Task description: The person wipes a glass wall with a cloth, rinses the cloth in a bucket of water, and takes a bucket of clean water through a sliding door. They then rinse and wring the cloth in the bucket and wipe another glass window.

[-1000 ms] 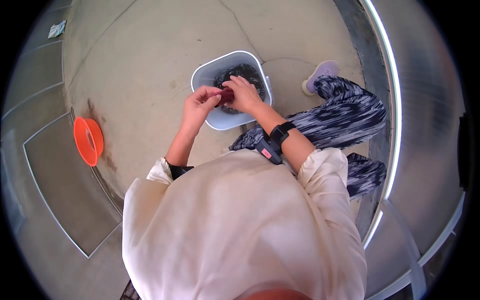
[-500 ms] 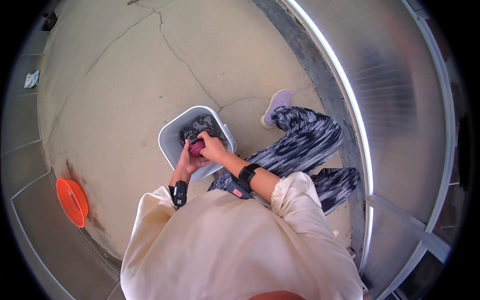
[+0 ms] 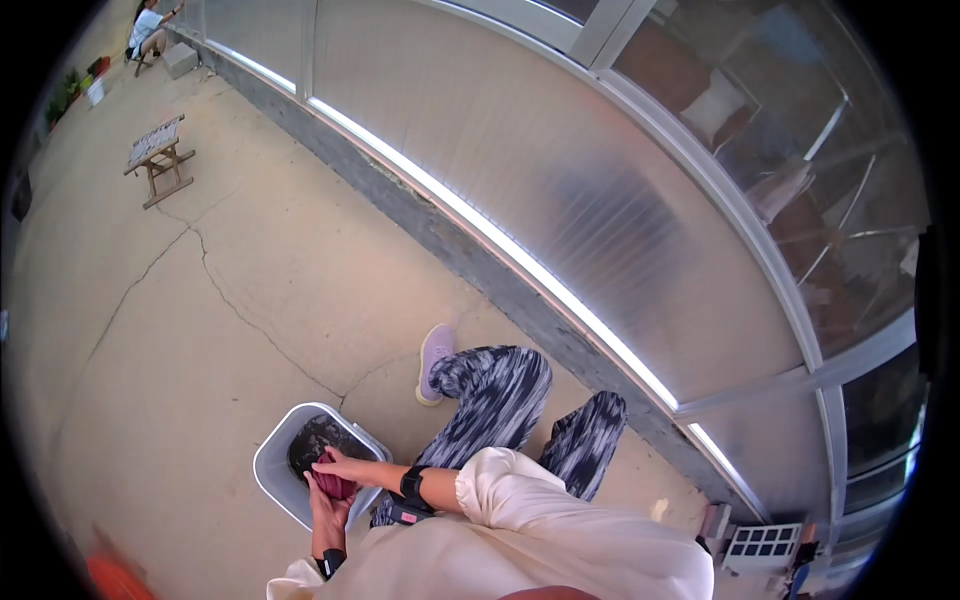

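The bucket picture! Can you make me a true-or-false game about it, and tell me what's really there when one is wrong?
1. The left hand and the right hand both hold the dark red cloth. True.
2. The bucket is bright green. False: it is pale grey.
3. A wooden stool stands apart from the bucket. True.
4. The lilac shoe is inside the bucket. False: it is on the ground, outside the bucket.
5. There is a black band on the right wrist. True.
6. Nobody else is in the picture. False: another person is far off, at the top left.
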The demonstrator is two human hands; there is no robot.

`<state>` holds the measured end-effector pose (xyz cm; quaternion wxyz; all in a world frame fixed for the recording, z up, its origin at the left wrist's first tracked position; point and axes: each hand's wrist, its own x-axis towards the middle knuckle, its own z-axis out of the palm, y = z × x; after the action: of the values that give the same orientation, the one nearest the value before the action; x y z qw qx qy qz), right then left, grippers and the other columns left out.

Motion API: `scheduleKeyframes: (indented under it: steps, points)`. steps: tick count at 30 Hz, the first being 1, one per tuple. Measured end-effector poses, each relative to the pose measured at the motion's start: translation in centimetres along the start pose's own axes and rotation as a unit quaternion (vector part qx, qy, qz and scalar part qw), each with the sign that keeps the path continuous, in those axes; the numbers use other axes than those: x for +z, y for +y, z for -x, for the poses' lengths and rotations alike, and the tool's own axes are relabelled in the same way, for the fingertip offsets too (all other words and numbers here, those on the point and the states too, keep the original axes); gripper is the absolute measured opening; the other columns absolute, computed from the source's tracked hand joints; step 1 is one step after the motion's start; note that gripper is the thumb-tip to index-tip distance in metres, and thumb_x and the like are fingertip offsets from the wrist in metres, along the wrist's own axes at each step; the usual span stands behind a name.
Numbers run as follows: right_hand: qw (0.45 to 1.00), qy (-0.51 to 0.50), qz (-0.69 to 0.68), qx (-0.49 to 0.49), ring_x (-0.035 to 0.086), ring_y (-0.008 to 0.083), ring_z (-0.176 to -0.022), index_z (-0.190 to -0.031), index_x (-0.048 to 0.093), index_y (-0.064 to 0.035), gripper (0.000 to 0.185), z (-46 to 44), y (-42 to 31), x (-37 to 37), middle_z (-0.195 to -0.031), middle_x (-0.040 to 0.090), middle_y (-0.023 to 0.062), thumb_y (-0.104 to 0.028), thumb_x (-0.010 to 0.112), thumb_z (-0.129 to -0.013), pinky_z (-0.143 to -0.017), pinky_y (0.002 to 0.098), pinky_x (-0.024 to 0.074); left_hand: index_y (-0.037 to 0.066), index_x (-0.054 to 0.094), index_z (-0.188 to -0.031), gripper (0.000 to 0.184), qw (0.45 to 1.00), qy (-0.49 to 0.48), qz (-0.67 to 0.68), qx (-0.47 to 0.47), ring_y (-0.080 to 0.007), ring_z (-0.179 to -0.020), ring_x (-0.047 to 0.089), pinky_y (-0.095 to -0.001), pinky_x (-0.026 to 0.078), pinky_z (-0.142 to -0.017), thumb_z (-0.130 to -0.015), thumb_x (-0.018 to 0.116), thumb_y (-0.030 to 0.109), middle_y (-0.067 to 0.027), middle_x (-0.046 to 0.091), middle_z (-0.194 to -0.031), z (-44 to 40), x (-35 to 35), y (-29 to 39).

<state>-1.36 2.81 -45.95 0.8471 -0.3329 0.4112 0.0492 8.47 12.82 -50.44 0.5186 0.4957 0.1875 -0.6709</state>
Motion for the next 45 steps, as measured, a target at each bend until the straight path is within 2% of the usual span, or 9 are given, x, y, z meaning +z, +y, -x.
scheduleKeyframes:
  steps: [3, 8, 14, 21, 25, 30, 34, 40, 45]
  points:
    - [0.999, 0.032, 0.037, -0.014, 0.034, 0.0258, -0.122, -0.137, 0.018, -0.0116, 0.081, -2.5, 1.5, -0.7, -0.134, 0.031, 0.014, -0.06, 0.049, -0.08, -0.096, 0.0418, 0.0338, 0.015, 0.047, -0.117, 0.071, 0.989, -0.098, -0.104, 0.039, -0.0192, -0.091, 0.056, -0.0357, 0.044, -0.069, -0.078, 0.034, 0.073, -0.0045, 0.058, -0.105, 4.3, 3.8, 2.2]
    - [0.995, -0.027, 0.042, -0.081, 0.046, 0.0139, -0.097, -0.112, 0.048, -0.0103, 0.053, -4.3, 2.2, -2.0, -0.103, 0.05, 0.0051, -0.056, 0.042, -0.086, -0.083, 0.029, 0.0372, 0.011, 0.05, -0.112, 0.036, 0.982, -0.137, -0.122, 0.034, -0.0159, -0.085, 0.058, -0.0291, 0.046, -0.066, -0.082, 0.059, 0.028, -0.0027, 0.059, -0.1, 3.6, 1.0, 2.5]
    - [0.99, -0.078, 0.091, -0.073, 0.047, 0.0134, -0.104, -0.122, 0.046, -0.0092, 0.053, -1.5, 0.0, -0.7, -0.111, 0.052, 0.0039, -0.034, 0.064, -0.079, -0.088, 0.0279, 0.0368, 0.01, 0.052, -0.11, 0.033, 0.957, -0.248, -0.137, -0.059, -0.0169, -0.085, 0.058, -0.0321, 0.048, -0.068, -0.078, 0.059, 0.017, -0.0042, 0.059, -0.1, 3.0, -0.6, 3.2]
    - [0.982, -0.029, 0.129, -0.135, 0.053, 0.0139, -0.095, -0.113, 0.053, -0.0089, 0.033, -3.4, 0.0, -1.4, -0.103, 0.057, 0.0056, -0.016, 0.058, -0.081, -0.083, 0.0277, 0.0434, 0.006, 0.051, -0.11, 0.032, 0.958, -0.23, -0.16, -0.054, -0.023, -0.095, 0.059, -0.0461, 0.052, -0.079, -0.079, 0.06, 0.004, -0.01, 0.058, -0.106, 3.1, 2.0, 3.5]
    - [0.964, 0.006, 0.197, -0.175, 0.054, 0.0145, -0.089, -0.109, 0.054, -0.0079, 0.029, -5.5, 0.3, -1.7, -0.097, 0.057, 0.0055, -0.014, 0.057, -0.081, -0.082, 0.0276, 0.0432, 0.004, 0.058, -0.095, 0.021, 0.961, -0.165, -0.223, -0.008, -0.018, -0.071, 0.061, -0.0379, 0.056, -0.066, -0.075, 0.064, 0.005, -0.0062, 0.061, -0.083, 2.9, 3.0, 3.1]
    - [0.944, 0.046, 0.28, -0.171, 0.052, 0.0134, -0.091, -0.106, 0.056, -0.0074, 0.03, -7.2, 1.1, -1.8, -0.095, 0.056, 0.0063, -0.018, 0.061, -0.079, -0.081, 0.0262, 0.0422, 0.006, 0.06, -0.082, 0.016, 0.927, -0.107, -0.347, 0.097, -0.0117, -0.058, 0.053, -0.0244, 0.04, -0.044, -0.068, 0.067, 0.007, -0.0017, 0.058, -0.07, 1.9, 2.6, 2.3]
    - [0.991, -0.032, 0.11, -0.069, 0.05, 0.0138, -0.096, -0.12, 0.048, -0.0103, 0.049, -4.0, -1.0, -1.0, -0.105, 0.054, 0.0053, -0.031, 0.065, -0.079, -0.083, 0.0267, 0.042, 0.005, 0.057, -0.094, 0.024, 0.971, -0.152, -0.179, 0.04, -0.0116, -0.062, 0.054, -0.0237, 0.043, -0.046, -0.071, 0.063, 0.006, -0.0043, 0.059, -0.08, 2.2, 1.2, 2.4]
    - [0.981, -0.175, -0.072, -0.053, 0.054, 0.0176, -0.101, -0.129, 0.037, -0.007, 0.055, -2.3, -2.9, 0.7, -0.112, 0.054, 0.0111, -0.02, 0.063, -0.081, -0.083, 0.0276, 0.0455, 0.003, 0.051, -0.105, 0.033, 0.95, -0.305, 0.0, -0.073, -0.0149, -0.067, 0.049, -0.0259, 0.041, -0.056, -0.074, 0.058, 0.01, -0.0089, 0.058, -0.092, 3.1, 0.0, 4.7]
    - [0.987, -0.069, 0.062, -0.129, 0.058, 0.0138, -0.079, -0.115, 0.048, -0.0091, 0.038, -1.9, -3.5, 1.7, -0.09, 0.057, 0.0057, -0.017, 0.062, -0.081, -0.069, 0.0275, 0.0486, 0.008, 0.052, -0.103, 0.03, 0.95, -0.288, -0.057, -0.106, -0.0104, -0.067, 0.047, -0.0222, 0.039, -0.053, -0.081, 0.062, 0.026, -0.0023, 0.052, -0.082, 4.1, 0.6, 4.7]
